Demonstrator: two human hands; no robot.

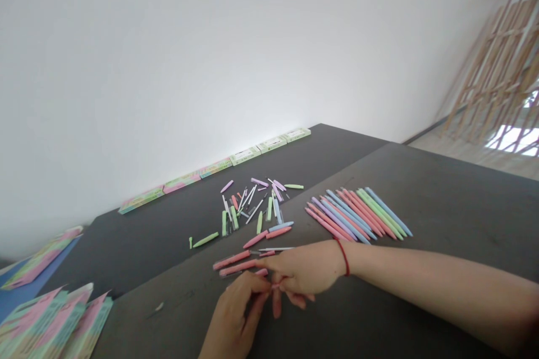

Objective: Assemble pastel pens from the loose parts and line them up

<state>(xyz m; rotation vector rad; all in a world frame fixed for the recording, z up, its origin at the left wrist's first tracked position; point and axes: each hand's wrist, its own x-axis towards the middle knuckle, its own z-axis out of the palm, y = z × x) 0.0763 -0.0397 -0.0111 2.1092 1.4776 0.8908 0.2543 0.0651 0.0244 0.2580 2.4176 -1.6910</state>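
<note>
My left hand (238, 311) and my right hand (301, 269), the latter with a red string at the wrist, meet low in the middle of the view. Between their pinched fingertips shows a small pink pen part (275, 286), mostly hidden by the fingers. Just beyond the hands lie two pink pen barrels (231, 259) with clear ends, and a white refill (275, 249). Farther off, loose pen parts in green, purple, blue and pink are scattered, among them a green barrel (206, 239) and a blue one (281, 226).
Assembled-looking pens (357, 213) in several colours lie in a row at right. Flat printed boxes (244, 155) line the wall edge of the dark table (168, 269). More printed packets (54, 322) lie at lower left. A wooden lattice (497, 67) stands at far right.
</note>
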